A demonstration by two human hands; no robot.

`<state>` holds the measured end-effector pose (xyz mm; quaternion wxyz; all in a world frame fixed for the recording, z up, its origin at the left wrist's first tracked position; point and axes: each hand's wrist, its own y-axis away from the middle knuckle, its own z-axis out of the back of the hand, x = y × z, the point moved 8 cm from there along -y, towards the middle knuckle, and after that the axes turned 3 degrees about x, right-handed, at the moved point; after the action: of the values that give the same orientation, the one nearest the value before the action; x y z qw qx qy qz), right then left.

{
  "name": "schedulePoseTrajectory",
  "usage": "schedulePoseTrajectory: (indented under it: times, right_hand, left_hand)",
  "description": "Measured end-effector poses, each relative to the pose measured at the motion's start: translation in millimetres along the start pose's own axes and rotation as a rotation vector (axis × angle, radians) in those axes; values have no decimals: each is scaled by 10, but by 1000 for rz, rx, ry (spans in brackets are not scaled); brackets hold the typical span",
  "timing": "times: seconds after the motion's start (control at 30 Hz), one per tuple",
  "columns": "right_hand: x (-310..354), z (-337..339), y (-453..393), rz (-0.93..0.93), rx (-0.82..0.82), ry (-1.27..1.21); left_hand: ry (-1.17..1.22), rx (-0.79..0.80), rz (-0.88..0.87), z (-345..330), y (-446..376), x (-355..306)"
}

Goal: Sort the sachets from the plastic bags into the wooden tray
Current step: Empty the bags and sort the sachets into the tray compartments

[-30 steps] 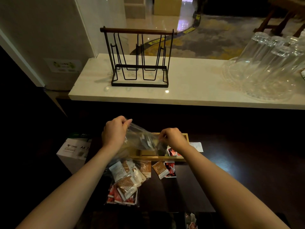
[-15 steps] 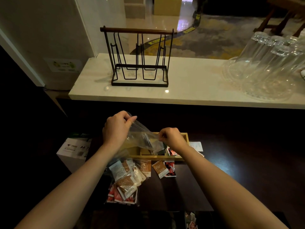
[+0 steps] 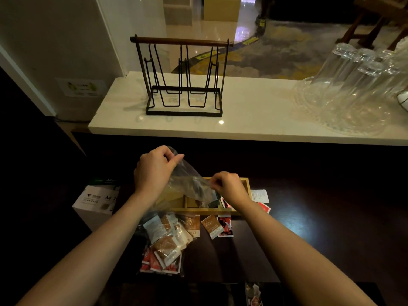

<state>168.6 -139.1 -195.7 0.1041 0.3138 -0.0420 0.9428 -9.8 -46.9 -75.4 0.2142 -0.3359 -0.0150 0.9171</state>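
Both hands hold a clear plastic bag [image 3: 189,184] stretched over the wooden tray [image 3: 246,184]. My left hand [image 3: 154,171] pinches its upper end, raised above the tray's left side. My right hand [image 3: 227,186] pinches the lower end over the tray's right part. Dark sachets show at the bag's lower edge, above the tray. A second plastic bag of brown and red sachets [image 3: 165,246] lies on the dark table in front of the tray. A loose brown sachet [image 3: 210,226] and a red sachet [image 3: 225,226] lie beside it.
A white A4 paper box [image 3: 97,199] stands at the left. A white slip [image 3: 259,195] and a red sachet [image 3: 263,208] lie right of the tray. On the marble counter behind stand a black wire rack [image 3: 183,80] and upturned glassware [image 3: 353,91].
My left hand has lifted the bag's upper end higher, tilting the bag more steeply over the tray. My right hand has stayed almost in place.
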Motion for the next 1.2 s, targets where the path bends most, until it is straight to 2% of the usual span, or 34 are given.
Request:
schedulePoseTrajectory:
  times: [0.6,0.73,1.0,1.2]
  right_hand:
    - [-30,-2,9,2,-18,27]
    - [-42,64,-12,-11,-63,15]
    - [-53,45,-3,3,-39,27]
    - [-102,29,-16,-60,-62,-109]
  left_hand:
    - [-4,4,68,-2,-19,62]
    - [14,0,45,-2,-44,16]
    - [16,-16,25,-8,-69,2]
    - [56,-23,-40,-33,-98,-146]
